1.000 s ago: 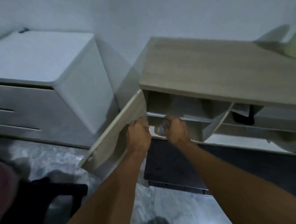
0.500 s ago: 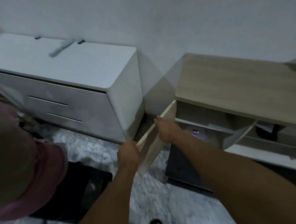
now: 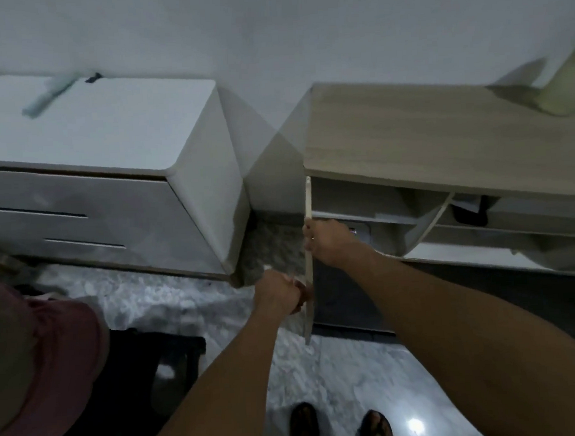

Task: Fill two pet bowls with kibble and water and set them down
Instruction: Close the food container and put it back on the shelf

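Observation:
A light wooden cabinet [image 3: 441,136] stands against the wall with its left door [image 3: 308,203] swung out edge-on toward me. My left hand [image 3: 278,296] grips the lower part of that door's edge. My right hand [image 3: 327,240] holds the same door higher up, fingers curled round its edge. Inside, white shelves [image 3: 376,216] show a small dark item with a label [image 3: 355,231]. No pet bowls or kibble are in sight.
A white drawer unit [image 3: 116,153] stands left of the cabinet with a gap between. A second inner door [image 3: 436,220] hangs ajar. A pale green object [image 3: 569,86] sits on the cabinet top at far right. A person in a pink top [image 3: 45,380] is at the left. My feet [image 3: 340,428] stand on marble floor.
The door has swung further open, from angled to edge-on. My right hand came out of the shelf and took hold of the door edge; my left hand slid lower down it.

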### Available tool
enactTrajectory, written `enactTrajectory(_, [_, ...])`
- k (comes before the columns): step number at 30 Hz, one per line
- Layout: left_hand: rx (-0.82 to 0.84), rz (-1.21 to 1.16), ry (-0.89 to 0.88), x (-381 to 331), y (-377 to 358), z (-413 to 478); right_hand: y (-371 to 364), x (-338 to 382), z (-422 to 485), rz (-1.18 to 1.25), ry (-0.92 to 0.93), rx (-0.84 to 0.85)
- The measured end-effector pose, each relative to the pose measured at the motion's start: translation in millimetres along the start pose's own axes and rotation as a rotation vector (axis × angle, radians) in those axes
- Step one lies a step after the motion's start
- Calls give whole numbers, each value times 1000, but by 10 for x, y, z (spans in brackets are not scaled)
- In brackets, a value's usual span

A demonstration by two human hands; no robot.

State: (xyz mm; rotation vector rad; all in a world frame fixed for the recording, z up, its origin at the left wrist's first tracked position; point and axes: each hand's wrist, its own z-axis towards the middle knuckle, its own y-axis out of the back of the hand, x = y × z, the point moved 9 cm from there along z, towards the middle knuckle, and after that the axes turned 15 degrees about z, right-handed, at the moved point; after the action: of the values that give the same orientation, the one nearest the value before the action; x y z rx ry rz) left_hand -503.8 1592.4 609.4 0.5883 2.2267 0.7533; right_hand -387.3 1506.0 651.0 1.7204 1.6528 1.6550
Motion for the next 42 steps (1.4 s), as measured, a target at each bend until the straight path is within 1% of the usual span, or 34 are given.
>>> enactTrajectory(2, [28, 54, -63, -205, -161, 23, 106, -145, -140, -18, -43, -14])
enactTrajectory(3, [3, 95, -81, -304, -174, 41, 157, -224, -207, -37, -56, -22])
enactTrajectory(6, [-206, 247, -92, -665, -17, 152, 322, -581, -430, -104, -123, -18])
enactTrajectory(8, [-324, 330, -163, -961, 170, 173, 372, -696, -541, -130, -132, -17])
enactTrajectory(10, [-328, 406, -337, -1468, 86, 208, 489, -946, -694, -121, -167, -47])
enactTrajectory(13, [-212, 590, -583, -2060, -331, 262, 637, -1360, -883, -153, -200, -94])
enactTrajectory(15, [-194, 701, -645, -2247, -535, 337, 759, -1599, -963, -170, -212, -126])
enactTrajectory(16, [-194, 743, -649, -2306, -587, 373, 819, -1708, -977, -172, -227, -148])
enactTrajectory(17, [-222, 807, -689, -2370, -620, 396, 875, -1795, -978, -178, -241, -169])
enactTrajectory(19, [-256, 862, -732, -2492, -649, 442, 966, -1916, -943, -189, -257, -202])
enactTrajectory(24, [-328, 1091, -752, -2757, -756, 558, 1210, -1961, -749, -253, -240, -255])
enactTrajectory(29, [-344, 1206, -757, -2907, -826, 662, 1356, -2032, -539, -318, -238, -230])
enactTrajectory(32, [-361, 1237, -757, -2947, -829, 717, 1417, -2031, -439, -356, -227, -205])
enactTrajectory(37, [-367, 1178, -743, -3025, -797, 764, 1512, -2050, -362, -394, -210, -212])
enactTrajectory(42, [-447, 1179, -739, -3104, -712, 723, 1581, -2034, -337, -402, -196, -228])
